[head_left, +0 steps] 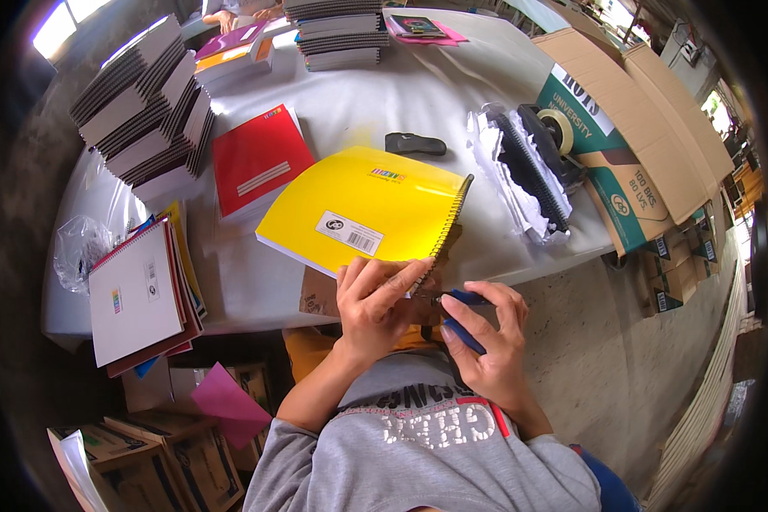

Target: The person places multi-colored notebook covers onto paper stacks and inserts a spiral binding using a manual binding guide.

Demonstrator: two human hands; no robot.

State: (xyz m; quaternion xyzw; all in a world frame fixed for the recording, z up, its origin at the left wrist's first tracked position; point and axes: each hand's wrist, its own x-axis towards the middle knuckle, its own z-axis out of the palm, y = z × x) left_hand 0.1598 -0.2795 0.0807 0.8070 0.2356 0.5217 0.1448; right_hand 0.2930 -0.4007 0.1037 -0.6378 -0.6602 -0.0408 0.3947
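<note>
A yellow spiral notebook (316, 200) lies before me with its black coil along the right side. My left hand (375, 299) grips its near corner, fingers on the cover beside the coil. Blue-handled pliers (465, 333) are in my right hand (491, 341), the fingers wrapped round the handles. Their jaws meet the near end of the coil; exactly what they pinch is too small to tell. Part of a brown cardboard piece (317, 294) shows beneath the notebook.
Red notebooks (260, 162) lie behind the yellow one. Tall notebook stacks (149, 111) stand far left, a white spiral notebook (132, 299) nearer. To the right are a black object (416, 143), a box of black coils in white paper (520, 175), a tape dispenser (559, 136) and a cardboard carton (631, 128). Another person's hand (222, 20) shows at the far side.
</note>
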